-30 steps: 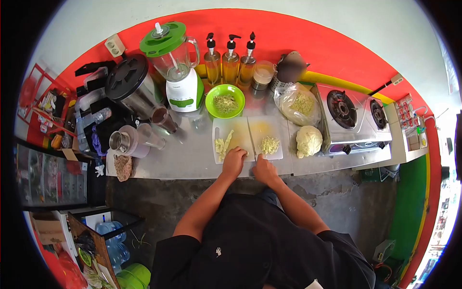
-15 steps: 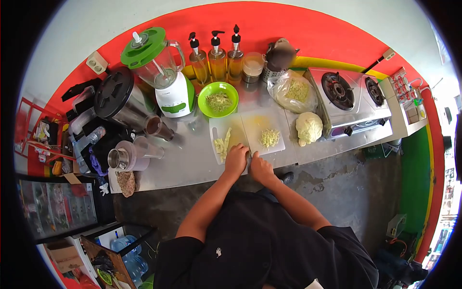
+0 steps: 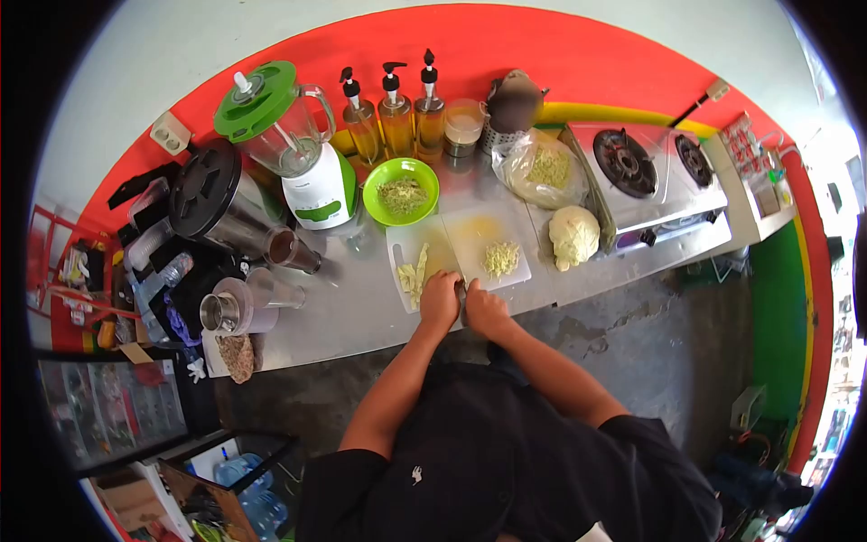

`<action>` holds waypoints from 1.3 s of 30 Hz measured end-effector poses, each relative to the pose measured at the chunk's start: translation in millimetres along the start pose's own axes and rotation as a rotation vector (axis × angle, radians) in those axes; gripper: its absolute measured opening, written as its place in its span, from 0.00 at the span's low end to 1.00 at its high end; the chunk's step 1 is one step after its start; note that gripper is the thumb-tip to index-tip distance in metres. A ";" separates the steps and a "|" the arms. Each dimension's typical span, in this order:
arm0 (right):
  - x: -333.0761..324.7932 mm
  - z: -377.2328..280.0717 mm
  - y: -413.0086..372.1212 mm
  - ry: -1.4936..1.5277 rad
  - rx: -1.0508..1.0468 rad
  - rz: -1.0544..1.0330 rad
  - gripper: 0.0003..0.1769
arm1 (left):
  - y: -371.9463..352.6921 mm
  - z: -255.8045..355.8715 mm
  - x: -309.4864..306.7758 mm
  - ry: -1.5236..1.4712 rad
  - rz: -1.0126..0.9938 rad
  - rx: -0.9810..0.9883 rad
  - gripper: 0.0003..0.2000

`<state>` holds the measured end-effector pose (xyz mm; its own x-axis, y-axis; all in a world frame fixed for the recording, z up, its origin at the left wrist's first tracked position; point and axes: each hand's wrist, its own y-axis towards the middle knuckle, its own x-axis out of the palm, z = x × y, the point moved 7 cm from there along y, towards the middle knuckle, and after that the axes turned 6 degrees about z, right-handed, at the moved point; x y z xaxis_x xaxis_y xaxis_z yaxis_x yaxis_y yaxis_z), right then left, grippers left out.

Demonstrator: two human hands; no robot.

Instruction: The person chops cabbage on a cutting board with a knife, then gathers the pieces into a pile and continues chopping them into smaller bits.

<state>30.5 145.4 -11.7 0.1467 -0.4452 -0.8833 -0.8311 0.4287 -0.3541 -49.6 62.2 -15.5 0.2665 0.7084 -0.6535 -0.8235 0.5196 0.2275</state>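
1. The metal desk and everything on it sit slightly farther toward 9 o'clock in view than half a second ago.
2. The white cutting board has shifted with the desk; both hands are at its 6 o'clock edge.
3. The left hand, its forearm pointing to 1 o'clock, lies back upward with fingers curled; I cannot tell what they grasp.
4. The right hand, forearm toward 10 o'clock, is bent into a loose fist, nearer the left than a second ago; its grip's contents cannot be told.
5. Shredded pieces lie on the board just past 12 o'clock of the right hand.
6. Pale strips lie at 10 to 11 o'clock of the left hand.
7. A narrow dark thing shows between the hands, too small to identify.
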 end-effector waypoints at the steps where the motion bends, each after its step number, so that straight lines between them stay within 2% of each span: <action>1: -1.3 1.2 -2.0 0.007 -0.010 -0.020 0.19 | -3.3 1.5 0.2 0.010 -0.025 0.013 0.02; 5: -1.1 3.6 -21.3 0.042 -0.005 -0.058 0.18 | 3.0 6.1 -7.9 -0.005 0.006 -0.023 0.02; 8: 12.5 9.5 -13.2 0.058 0.012 -0.045 0.20 | 2.3 7.7 -6.6 -0.033 0.038 -0.004 0.02; 11: -1.9 2.0 -4.6 0.046 -0.003 -0.073 0.19 | -2.6 3.3 -5.3 -0.072 0.025 -0.060 0.02; 13: -8.7 -0.3 -12.3 0.037 -0.020 -0.096 0.20 | -4.6 9.6 -10.9 -0.044 0.071 0.045 0.03; 20: 6.0 3.8 -9.0 0.022 -0.031 -0.055 0.25 | -13.5 8.4 -14.1 -0.040 0.153 0.074 0.04; 22: -5.4 1.0 -6.4 0.045 -0.039 -0.069 0.24 | -16.2 13.8 -15.9 0.012 0.124 0.146 0.04; 26: -6.9 -0.9 -12.9 0.043 -0.030 -0.122 0.22 | -11.3 9.8 -18.4 -0.050 0.076 0.092 0.04; 28: 6.9 0.9 -11.5 0.037 -0.023 -0.079 0.22 | -9.0 9.4 -17.8 -0.045 0.070 0.054 0.04; 34: 2.1 2.8 5.5 0.077 -0.002 -0.074 0.25 | -3.7 4.7 -15.5 -0.028 0.057 0.120 0.04; 39: 3.3 -0.9 -11.8 0.014 -0.019 -0.128 0.24 | -1.3 5.0 -17.5 -0.044 0.039 0.083 0.02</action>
<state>40.3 138.1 -10.2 0.2449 -0.5061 -0.8269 -0.8159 0.3532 -0.4578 -50.6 51.5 -0.8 0.2582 0.7485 -0.6109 -0.7901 0.5275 0.3123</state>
